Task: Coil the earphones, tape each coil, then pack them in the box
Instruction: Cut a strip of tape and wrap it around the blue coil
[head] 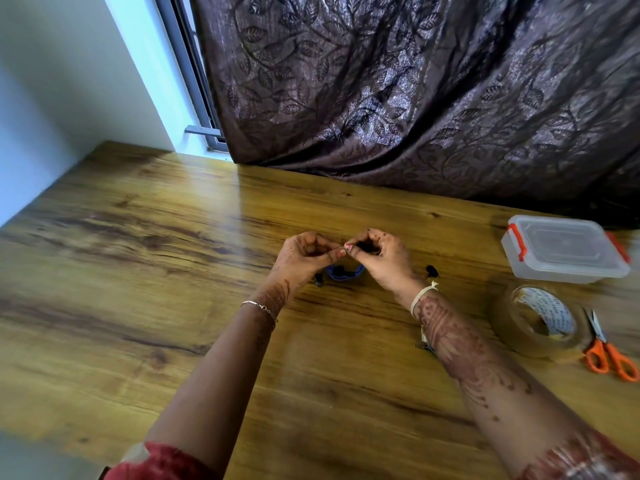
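Over the middle of the wooden table, my left hand point(304, 252) and my right hand point(379, 256) meet fingertip to fingertip. A dark coil of earphone cable point(365, 245) sits inside the curled fingers of my right hand. Whatever the left thumb and forefinger pinch against that coil is too small to make out. Below the hands a blue earphone coil point(343, 272) lies on the table, with a black earbud point(318, 281) at its left. Another black earbud point(431, 270) lies right of my right wrist. The clear plastic box point(562, 249) with orange clips stands closed at the far right.
A roll of clear tape point(540, 322) lies near the right edge, with orange-handled scissors point(607, 351) beside it. A dark patterned curtain point(415, 91) hangs down onto the table's back edge. A white wall and a window frame point(194, 74) are at the left.
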